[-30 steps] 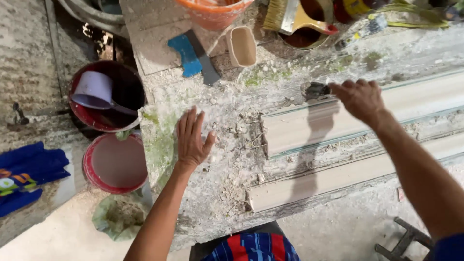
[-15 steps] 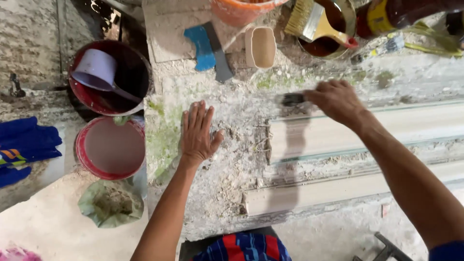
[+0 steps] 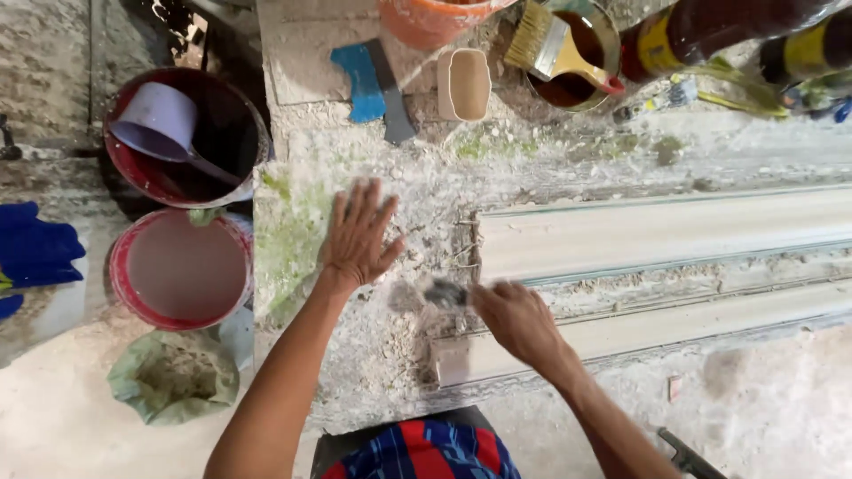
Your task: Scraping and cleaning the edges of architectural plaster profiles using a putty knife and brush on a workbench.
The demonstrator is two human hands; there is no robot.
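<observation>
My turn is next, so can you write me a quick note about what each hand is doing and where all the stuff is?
Left hand: flat, fingers spread on the crusty bench, holding nothing.
Right hand: grip closed on a small dark scraper, at the left end of the near white moulding strip.
Far strip lies alongside it.
Loose white crumbs lie around the strip ends.
Brush rests across a tin of brown liquid, at the back.
Two red buckets stand left.

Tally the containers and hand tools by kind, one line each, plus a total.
Red buckets: 2
Orange bucket: 1
Tin: 1
Bottles: 2
Scoop: 1
Paintbrush: 1
Blue-handled scraper: 1
Total: 9
</observation>
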